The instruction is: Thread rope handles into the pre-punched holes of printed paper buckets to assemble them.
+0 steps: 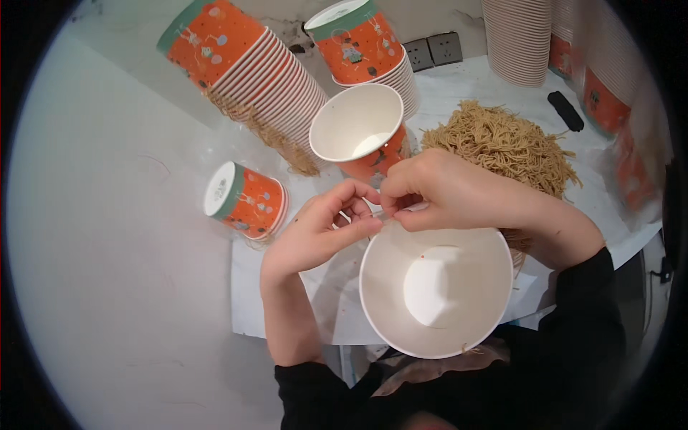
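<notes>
In front of my body stands a large white paper tub (pixel 494 315), its mouth facing up, with a tiny red speck inside. My left hand (pixel 315 226) and my right hand (pixel 437 190) meet just over its far rim. Fingers and thumb of each are closed in a pinch; whatever they hold is too small or hidden to make out. Right behind them is an orange paper cup (pixel 390 154) with a white inside, open at the top. Beyond my right forearm lies a heap of tan, noodle-like strands (pixel 494 136).
Tall nested stacks of orange-and-green paper cups (pixel 222 54) and shorter cups (pixel 355 43) stand at the back, upside down. A short cup stack (pixel 251 201) sits left. More stacks (pixel 519 39) are back right, near a black object (pixel 565 111). Wall sockets (pixel 433 51) show behind.
</notes>
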`<state>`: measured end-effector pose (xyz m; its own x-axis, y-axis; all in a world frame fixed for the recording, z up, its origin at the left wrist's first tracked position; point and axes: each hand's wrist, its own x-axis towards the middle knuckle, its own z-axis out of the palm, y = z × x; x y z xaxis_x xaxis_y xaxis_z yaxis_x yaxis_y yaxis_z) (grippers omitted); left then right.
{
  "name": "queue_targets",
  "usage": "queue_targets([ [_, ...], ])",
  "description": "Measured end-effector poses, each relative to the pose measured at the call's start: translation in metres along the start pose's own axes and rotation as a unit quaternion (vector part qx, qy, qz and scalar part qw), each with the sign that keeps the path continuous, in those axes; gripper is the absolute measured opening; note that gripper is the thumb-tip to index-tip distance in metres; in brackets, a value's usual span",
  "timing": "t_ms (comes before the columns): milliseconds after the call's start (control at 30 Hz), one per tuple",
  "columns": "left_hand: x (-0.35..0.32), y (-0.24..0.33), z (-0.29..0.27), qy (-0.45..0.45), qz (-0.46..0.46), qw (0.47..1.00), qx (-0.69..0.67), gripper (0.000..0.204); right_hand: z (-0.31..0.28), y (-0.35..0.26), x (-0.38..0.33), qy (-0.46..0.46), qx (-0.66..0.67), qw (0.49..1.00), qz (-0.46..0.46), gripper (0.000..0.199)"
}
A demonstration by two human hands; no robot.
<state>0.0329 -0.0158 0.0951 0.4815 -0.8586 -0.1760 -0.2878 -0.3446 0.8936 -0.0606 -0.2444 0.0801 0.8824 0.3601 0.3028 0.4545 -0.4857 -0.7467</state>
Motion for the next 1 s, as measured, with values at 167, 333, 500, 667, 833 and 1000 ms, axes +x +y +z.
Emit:
queue_targets([
  [167,-0.006,0.029,-0.004,0.0,0.033,0.971,0.235,0.019,0.002,0.005,0.0,-0.007,-0.003,1.0,-0.008,0.009],
  [333,-0.004,0.035,0.01,0.103,0.028,0.939,0.328,0.014,-0.001,0.011,0.004,0.023,0.086,0.996,0.012,0.007],
  [500,-0.005,0.031,0.005,0.138,0.061,0.929,0.339,0.013,0.0,0.014,0.011,0.005,0.23,0.971,0.065,0.007],
  [667,-0.005,0.031,0.007,0.163,0.11,0.924,0.328,0.012,-0.003,0.013,0.014,0.056,0.339,0.931,0.125,0.009],
  [833,-0.001,0.025,0.011,0.21,0.144,0.919,0.301,0.013,0.006,0.023,0.012,0.094,0.159,0.977,0.103,0.009],
  [1000,0.009,0.019,0.011,0.204,0.143,0.947,0.203,0.013,0.011,0.02,0.01,0.113,0.094,0.986,0.076,0.011],
])
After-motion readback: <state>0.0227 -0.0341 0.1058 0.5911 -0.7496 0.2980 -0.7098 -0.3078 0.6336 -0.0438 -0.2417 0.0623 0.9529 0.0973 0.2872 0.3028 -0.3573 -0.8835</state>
